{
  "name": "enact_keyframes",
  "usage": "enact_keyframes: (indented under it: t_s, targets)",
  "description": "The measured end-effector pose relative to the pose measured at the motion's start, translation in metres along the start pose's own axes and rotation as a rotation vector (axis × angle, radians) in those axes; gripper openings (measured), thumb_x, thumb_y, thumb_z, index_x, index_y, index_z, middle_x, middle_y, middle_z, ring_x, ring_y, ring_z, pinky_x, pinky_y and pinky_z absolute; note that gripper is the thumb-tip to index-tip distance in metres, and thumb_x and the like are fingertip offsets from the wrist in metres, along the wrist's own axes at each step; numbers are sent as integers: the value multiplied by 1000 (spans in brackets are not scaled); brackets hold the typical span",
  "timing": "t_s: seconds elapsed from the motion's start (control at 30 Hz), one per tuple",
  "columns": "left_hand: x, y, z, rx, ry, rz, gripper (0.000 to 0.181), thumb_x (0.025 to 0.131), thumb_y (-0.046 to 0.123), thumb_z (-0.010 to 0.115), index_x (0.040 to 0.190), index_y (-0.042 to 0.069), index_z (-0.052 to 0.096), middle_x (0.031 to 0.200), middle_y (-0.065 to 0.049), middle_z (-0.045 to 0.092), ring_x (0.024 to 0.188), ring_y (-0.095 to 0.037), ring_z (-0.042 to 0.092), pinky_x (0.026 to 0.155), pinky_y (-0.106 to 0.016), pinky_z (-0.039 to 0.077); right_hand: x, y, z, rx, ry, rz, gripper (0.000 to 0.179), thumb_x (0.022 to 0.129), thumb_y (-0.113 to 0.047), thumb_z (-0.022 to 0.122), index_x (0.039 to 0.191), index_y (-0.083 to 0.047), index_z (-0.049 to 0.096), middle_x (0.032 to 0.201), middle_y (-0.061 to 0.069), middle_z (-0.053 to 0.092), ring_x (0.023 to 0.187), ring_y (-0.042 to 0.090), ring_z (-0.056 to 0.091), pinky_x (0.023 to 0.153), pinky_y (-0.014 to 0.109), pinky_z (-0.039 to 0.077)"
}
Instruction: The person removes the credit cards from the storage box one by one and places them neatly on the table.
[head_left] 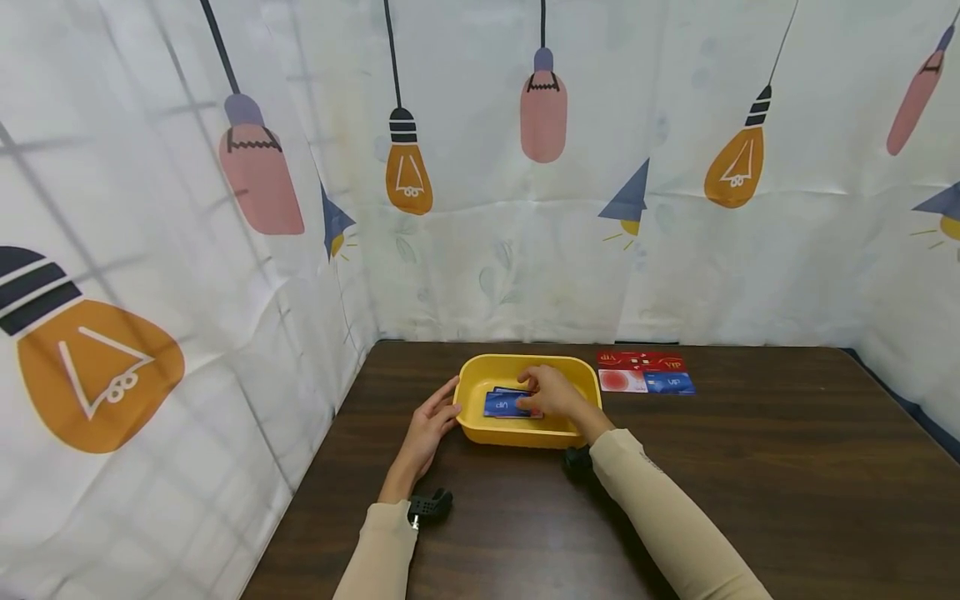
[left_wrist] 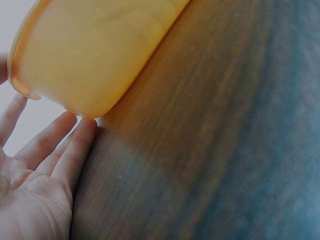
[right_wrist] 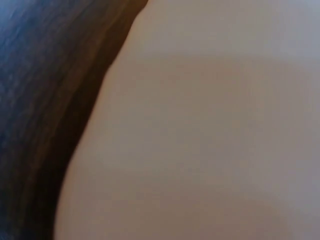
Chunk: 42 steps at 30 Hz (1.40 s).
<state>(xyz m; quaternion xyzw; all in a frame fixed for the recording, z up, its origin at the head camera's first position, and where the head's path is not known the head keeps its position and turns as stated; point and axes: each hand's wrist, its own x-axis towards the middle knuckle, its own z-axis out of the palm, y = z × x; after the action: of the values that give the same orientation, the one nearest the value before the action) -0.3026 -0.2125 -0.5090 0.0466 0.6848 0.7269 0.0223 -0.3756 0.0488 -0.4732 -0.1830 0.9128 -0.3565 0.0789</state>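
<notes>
Two hands are at work on the dark wooden table (head_left: 750, 467), and both of them are yours. Your right hand (head_left: 551, 392) reaches down inside the yellow tub (head_left: 480, 429), fingers curled onto the blue card (head_left: 501, 406) that lies on the tub's floor; whether you actually pinch the card or only press on it cannot be told, since the hand covers the card's right end and the right wrist view shows nothing but a blurred pale surface beside a strip of table. Your left hand (head_left: 433, 419) lies flat and relaxed against the tub's left outer wall, fingers (left_wrist: 75, 150) straight, their tips touching the wall near its rounded corner where it meets the table. Beyond your right hand and to its right, just past the tub's far corner, a small group of cards (head_left: 645, 372) lies face up on the table, red ones behind, a white-and-red one and a blue one in front.
</notes>
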Motion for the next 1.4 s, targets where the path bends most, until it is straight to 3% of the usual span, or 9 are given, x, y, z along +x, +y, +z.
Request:
enact_keyframes:
  t_s: [0.53,1.1,1.4]
  targets:
    - [-1,1,1,4,-4,-2,54,103,16,60,155,24,48,149,-20,55,137,-34,53,101,-25,54,-6,-1,1,-87,-42,-5,51,74,-27,93,117,-10,72,109,7,61,104,24,49,92,40,44]
    - [-1,0,-1,12,-11,-9,53,104,15,58,155,25,47,150,-19,54,138,-34,53,103,-28,54,-6,-1,0,-156,-27,-46,48,73,-26,94,113,-9,75,105,7,60,101,25,47,89,37,41]
    - [-1,1,0,6,-9,-11,54,102,17,61,154,26,48,151,-18,54,139,-34,52,101,-25,54,-5,-1,1,-105,-12,-39,46,73,-24,93,114,-11,74,108,8,61,106,25,48,94,40,43]
